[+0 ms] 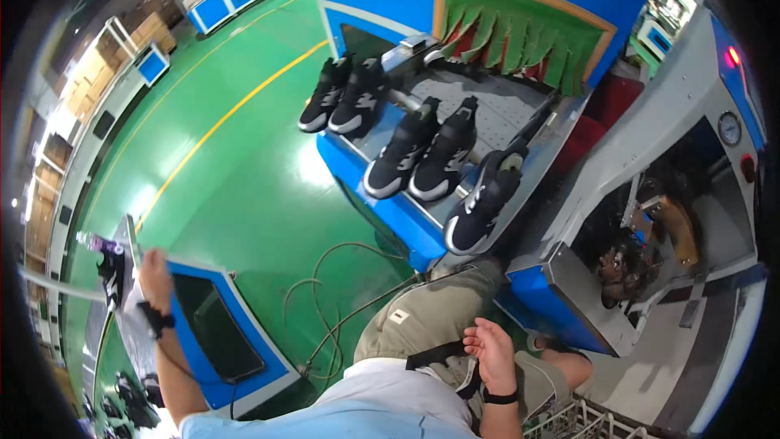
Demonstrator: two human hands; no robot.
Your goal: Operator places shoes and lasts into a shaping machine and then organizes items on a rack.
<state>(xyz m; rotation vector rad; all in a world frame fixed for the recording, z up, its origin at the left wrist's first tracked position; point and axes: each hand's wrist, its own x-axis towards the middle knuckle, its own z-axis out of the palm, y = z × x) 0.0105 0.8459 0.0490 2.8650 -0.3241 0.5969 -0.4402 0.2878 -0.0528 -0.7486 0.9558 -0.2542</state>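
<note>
My left hand is stretched out over a work table at the left, its fingers smeared by motion. Just left of it are a black shoe and a clear bottle with a purple band; whether the hand touches either, I cannot tell. My right hand hovers before my khaki shorts, fingers loosely bent and apart, holding nothing. Ahead, several black shoes with grey-white toes stand on a blue machine's metal outlet: a pair, another pair and a single shoe nearest me.
Green fabric strips hang over the machine's opening, with more shoes beneath. At right stands a grey machine with a gauge and a red light. A hose loops on the green floor. A wire basket is by my right side.
</note>
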